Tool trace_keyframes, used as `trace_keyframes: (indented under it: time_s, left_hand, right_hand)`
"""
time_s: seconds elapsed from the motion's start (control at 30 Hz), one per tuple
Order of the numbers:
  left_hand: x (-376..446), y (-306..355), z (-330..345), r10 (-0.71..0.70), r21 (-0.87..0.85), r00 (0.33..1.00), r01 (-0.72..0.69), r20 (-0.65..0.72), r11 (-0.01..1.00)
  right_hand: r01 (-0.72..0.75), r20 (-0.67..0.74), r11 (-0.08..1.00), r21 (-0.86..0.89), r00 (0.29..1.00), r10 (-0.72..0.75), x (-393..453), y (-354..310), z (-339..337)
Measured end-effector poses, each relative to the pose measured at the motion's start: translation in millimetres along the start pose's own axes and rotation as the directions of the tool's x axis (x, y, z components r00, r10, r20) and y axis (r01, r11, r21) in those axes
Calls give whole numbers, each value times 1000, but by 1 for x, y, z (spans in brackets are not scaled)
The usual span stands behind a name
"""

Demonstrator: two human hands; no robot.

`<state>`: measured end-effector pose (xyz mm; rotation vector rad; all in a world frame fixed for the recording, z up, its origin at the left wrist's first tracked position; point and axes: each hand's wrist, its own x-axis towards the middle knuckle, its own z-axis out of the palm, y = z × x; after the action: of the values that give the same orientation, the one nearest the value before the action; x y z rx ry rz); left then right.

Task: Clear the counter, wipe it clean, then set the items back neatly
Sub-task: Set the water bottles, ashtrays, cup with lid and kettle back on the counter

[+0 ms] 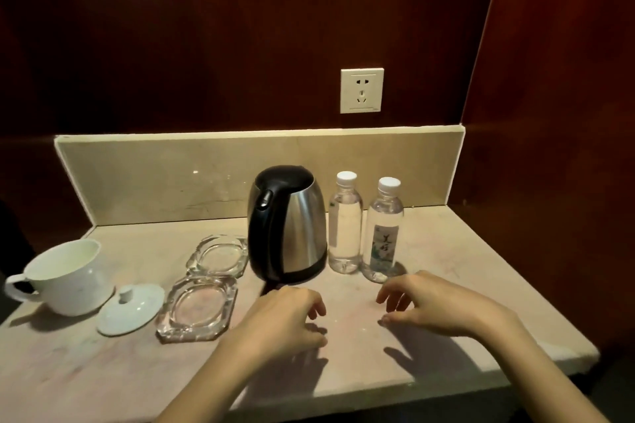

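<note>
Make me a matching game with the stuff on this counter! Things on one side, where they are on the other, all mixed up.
Things:
1. kettle
2. white cup
3. cup lid
4. labelled bottle

Places:
A. far left of the counter
B. farthest right of the standing things
C. flat between the cup and the near glass ashtray
D. middle, just left of the plain bottle

Pairs: 1-D, 2-A, 3-C, 4-B

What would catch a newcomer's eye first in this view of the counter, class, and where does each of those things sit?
The steel-and-black kettle stands mid-counter, with two clear water bottles upright just to its right. Left of it lie two glass ashtrays, then a white cup with its lid off beside it. In front, the left hand and right hand hover, loosely curled and holding nothing.
</note>
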<state>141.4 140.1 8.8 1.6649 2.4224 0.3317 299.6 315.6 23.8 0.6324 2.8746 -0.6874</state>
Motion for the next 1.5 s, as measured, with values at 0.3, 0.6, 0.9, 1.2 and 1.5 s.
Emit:
trace_keyframes:
  time_s: [0.3, 0.6, 0.9, 1.2, 1.5]
  left_hand:
    - [23, 33, 14, -252, -100, 964, 244, -81, 965]
    - [47, 38, -37, -249, -140, 944, 222, -218, 965]
    - [97, 49, -118, -12, 89, 948, 43, -319, 995]
    - [149, 34, -126, 111, 141, 994, -108, -16, 984]
    - [169, 27, -128, 146, 76, 986, -152, 84, 985]
  right_hand:
    - [89, 26, 995, -51, 996, -88, 5, 49, -22]
    - [88, -19, 995, -37, 996, -89, 13, 65, -40]
    - [53, -292, 997, -52, 954, -66, 30, 30, -114]
    - [112, -418, 983, -142, 894, -162, 64, -5, -119]
    - [34, -424, 963, -267, 893, -149, 54, -4, -116]
